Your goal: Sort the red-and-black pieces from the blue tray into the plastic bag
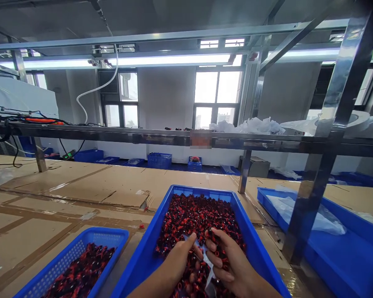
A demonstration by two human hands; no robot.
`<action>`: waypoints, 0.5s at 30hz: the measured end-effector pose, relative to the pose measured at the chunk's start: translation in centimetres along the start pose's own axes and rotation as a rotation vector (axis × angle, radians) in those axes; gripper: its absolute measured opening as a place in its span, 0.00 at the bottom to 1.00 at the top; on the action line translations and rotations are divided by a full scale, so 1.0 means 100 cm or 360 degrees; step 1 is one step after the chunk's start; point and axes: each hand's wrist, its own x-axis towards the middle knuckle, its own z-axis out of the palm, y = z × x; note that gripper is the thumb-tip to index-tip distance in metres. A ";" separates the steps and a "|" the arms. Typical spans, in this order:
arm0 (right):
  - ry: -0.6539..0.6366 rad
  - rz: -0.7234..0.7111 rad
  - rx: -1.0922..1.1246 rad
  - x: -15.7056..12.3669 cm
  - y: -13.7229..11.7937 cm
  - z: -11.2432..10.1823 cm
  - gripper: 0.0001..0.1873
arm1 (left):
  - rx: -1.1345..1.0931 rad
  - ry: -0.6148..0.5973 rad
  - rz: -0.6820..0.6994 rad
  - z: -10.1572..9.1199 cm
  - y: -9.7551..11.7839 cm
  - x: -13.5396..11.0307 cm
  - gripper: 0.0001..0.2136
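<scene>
A deep blue tray (255,248) in front of me holds a heap of small, shiny black-and-red parts (202,211). Over its near half is my left hand (178,258), thumb raised and fingers curled inward; what it holds, if anything, I cannot make out. Beside it, my right hand (233,263) has its fingers bent around a small black-and-red part (214,236), pinched near the thumb and forefinger. Between the two palms hangs a whitish strip (209,267), partly hidden by the fingers. Loose parts show below both hands.
A smaller perforated blue basket (112,234) with similar parts stands at left. At right, behind a metal post (311,198), a blue tray (342,265) holds clear plastic bags (313,215). Cardboard (90,182) covers the bench; a metal shelf rail (136,134) crosses above it.
</scene>
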 end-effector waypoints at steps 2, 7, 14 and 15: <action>0.0099 -0.0028 -0.0059 -0.001 0.000 0.001 0.26 | 0.0036 0.0008 0.0020 -0.002 -0.002 0.002 0.34; 0.0260 -0.0002 -0.0136 -0.003 0.003 0.006 0.27 | 0.0210 0.0072 0.0086 -0.005 -0.007 0.010 0.34; 0.0104 0.0069 -0.0663 0.006 0.011 -0.002 0.29 | 0.0754 0.0339 0.0445 -0.013 -0.017 0.012 0.14; 0.0022 0.0065 -0.0766 0.007 0.010 -0.005 0.29 | 0.0906 0.0399 0.0507 -0.015 -0.020 0.012 0.10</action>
